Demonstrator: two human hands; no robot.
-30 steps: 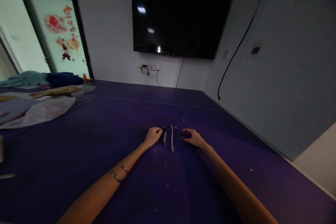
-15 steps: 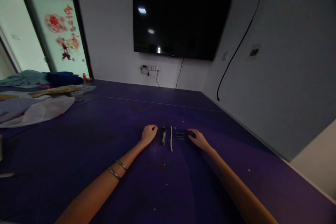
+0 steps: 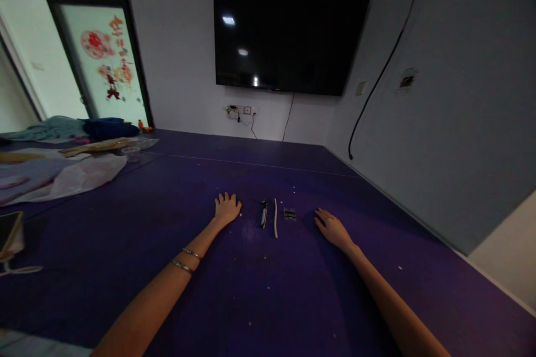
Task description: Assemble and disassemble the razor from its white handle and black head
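My left hand (image 3: 227,209) lies palm down on the purple table (image 3: 201,301), fingers spread, holding nothing. To its right, apart from it, lies a slim black-and-silver item (image 3: 264,215) that looks like a stapler or razor; its kind is unclear. Beside that is a thin, slightly curved whitish strip (image 3: 275,218), set lengthwise away from me. A small dark item in clear plastic (image 3: 290,214) comes after it, too small to name. My right hand (image 3: 331,227) rests flat to the right of these items, fingers stretched out, touching none of them.
Plastic bags (image 3: 90,175) and cloths (image 3: 108,128) are piled at the far left. A dark pouch-like item with a cord (image 3: 10,237) sits at the left edge. A black cable (image 3: 368,95) hangs along the right wall, and a television (image 3: 288,39) is mounted ahead.
My left hand has moved left, away from the black-and-silver item, and its fingers have spread. My right hand has shifted right and flattened on the table. The three items stay in their row.
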